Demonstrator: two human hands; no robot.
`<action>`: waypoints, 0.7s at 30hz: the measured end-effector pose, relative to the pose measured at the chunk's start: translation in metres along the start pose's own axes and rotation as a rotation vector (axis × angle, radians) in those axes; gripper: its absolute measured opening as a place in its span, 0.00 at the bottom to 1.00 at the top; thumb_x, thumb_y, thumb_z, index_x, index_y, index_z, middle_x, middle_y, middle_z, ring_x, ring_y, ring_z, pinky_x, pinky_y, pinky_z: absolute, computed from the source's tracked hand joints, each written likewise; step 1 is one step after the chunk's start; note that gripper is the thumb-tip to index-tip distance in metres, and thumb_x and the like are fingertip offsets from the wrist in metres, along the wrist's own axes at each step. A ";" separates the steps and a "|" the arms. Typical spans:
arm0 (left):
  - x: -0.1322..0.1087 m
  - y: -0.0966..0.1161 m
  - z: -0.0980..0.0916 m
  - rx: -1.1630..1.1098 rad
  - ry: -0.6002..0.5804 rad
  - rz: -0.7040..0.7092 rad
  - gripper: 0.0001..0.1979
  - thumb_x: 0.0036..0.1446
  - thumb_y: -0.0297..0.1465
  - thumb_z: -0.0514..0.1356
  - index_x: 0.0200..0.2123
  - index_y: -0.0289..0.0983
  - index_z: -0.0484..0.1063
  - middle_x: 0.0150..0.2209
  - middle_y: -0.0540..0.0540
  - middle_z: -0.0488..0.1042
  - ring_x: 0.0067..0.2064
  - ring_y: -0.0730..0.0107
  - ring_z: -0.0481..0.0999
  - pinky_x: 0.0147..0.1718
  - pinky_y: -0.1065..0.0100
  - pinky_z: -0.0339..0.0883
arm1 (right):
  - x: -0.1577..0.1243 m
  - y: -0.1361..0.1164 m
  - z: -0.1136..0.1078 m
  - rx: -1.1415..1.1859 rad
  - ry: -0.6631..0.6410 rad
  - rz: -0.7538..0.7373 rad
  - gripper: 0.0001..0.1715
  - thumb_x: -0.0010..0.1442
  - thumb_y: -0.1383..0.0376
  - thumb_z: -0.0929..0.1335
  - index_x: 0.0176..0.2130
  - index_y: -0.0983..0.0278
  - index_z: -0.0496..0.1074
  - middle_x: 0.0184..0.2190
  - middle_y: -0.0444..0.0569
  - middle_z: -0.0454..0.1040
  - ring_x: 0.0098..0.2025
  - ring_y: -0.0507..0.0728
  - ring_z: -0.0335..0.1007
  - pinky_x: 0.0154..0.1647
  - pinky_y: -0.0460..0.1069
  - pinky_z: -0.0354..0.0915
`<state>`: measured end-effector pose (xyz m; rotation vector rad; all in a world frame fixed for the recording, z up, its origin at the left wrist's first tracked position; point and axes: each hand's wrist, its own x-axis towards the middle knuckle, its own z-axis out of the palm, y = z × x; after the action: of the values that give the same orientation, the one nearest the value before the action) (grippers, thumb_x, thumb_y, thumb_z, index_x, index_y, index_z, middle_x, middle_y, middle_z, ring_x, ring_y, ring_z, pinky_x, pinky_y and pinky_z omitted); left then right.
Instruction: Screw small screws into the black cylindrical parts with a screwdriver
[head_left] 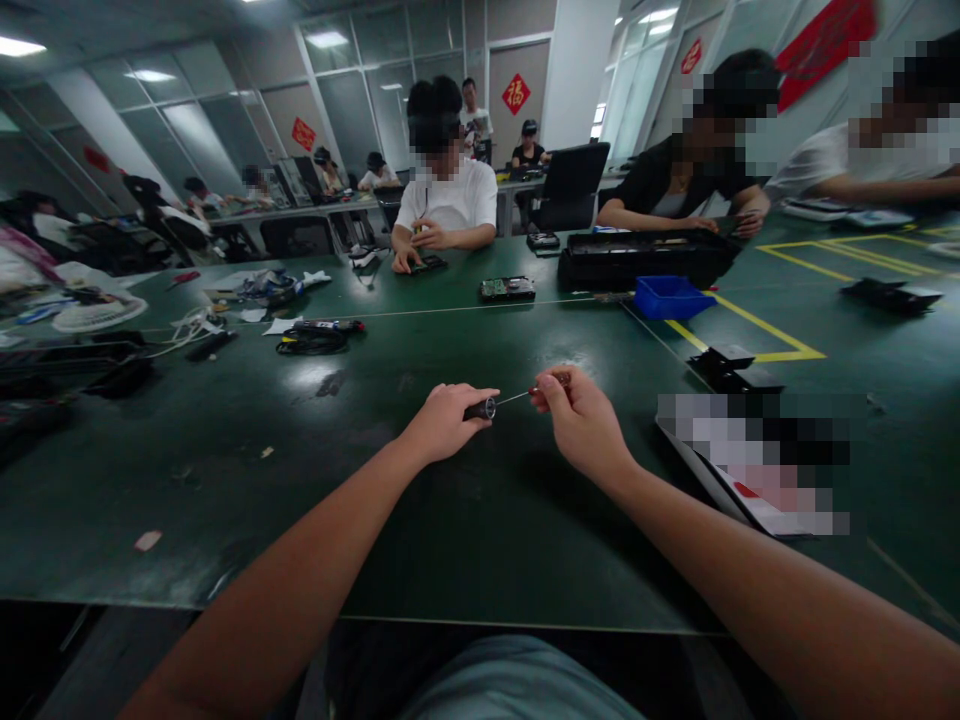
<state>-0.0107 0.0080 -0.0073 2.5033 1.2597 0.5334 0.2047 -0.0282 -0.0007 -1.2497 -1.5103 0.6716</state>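
My left hand (444, 420) is closed round the black handle of a small screwdriver (487, 406), whose thin metal shaft points right. My right hand (576, 418) pinches the shaft's tip, fingers pressed together, with a small reddish piece at the fingertips. Both hands hover just above the dark green table (420, 520), in front of me at its middle.
A blurred flat item (750, 460) lies right of my right hand, with black parts (731, 368) behind it. Farther back are a blue bin (669, 297), a black tray (645, 258), a circuit board (508, 288) and cables (311, 340). Other people sit across the table.
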 end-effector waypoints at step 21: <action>-0.002 0.001 0.000 -0.016 -0.045 -0.029 0.25 0.64 0.36 0.61 0.64 0.43 0.68 0.49 0.42 0.75 0.51 0.57 0.73 0.55 0.54 0.64 | -0.002 -0.003 -0.003 -0.073 -0.040 -0.050 0.13 0.70 0.55 0.62 0.42 0.60 0.70 0.35 0.49 0.78 0.38 0.59 0.76 0.41 0.55 0.68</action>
<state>-0.0107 0.0060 -0.0073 2.4652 1.2680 0.4754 0.2062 -0.0315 0.0017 -1.2550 -1.6069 0.6167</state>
